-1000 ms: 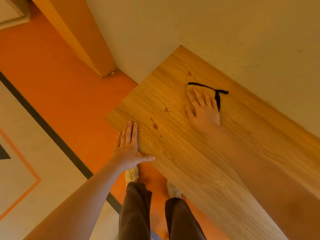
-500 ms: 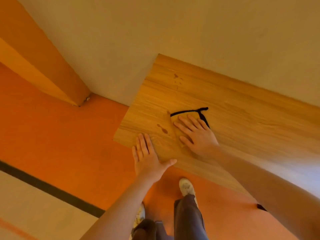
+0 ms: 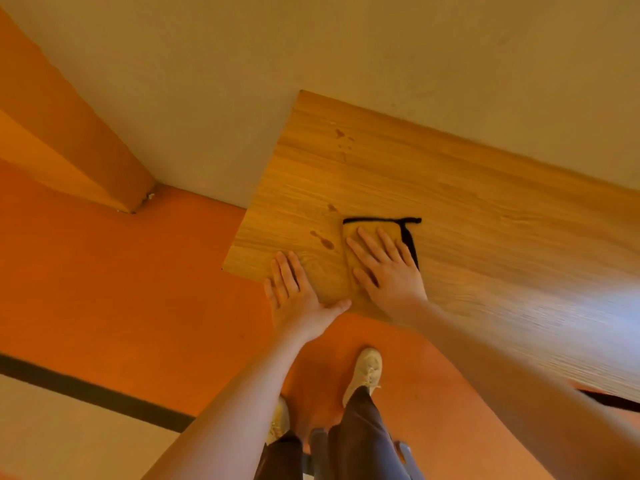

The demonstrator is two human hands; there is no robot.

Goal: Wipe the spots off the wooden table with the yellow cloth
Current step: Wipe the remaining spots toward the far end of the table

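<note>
The right hand [image 3: 389, 271] lies flat on the yellow cloth [image 3: 353, 244], fingers straight and a little spread, pressing it onto the wooden table [image 3: 485, 216] near the table's left front corner; nothing is pinched, the cloth is only held down under the palm and fingers; its black edging [image 3: 381, 220] shows along the far side and down the right side. The left hand [image 3: 298, 299] rests flat on the front edge of the table just beside the cloth, fingers straight and together, thumb out toward the right hand, holding nothing and seemingly bracing. Dark spots [image 3: 323, 240] lie just left of the cloth, one more [image 3: 332, 207] sits off its far left corner, and a small cluster [image 3: 343, 140] sits well apart, toward the wall side; so the wiping looks only partly done. The likeliest slip, as I judge it, is that a flat palm with no pinch lets the cloth bunch or slide out from under the fingers on a hard push, leaving a smear rather than a clean pass; a sweep leftward could also carry the cloth off the nearby table edge and onto the orange floor [image 3: 138, 289]; the far cluster may simply be missed; the bracing hand may also block a stroke toward the front edge.
</note>
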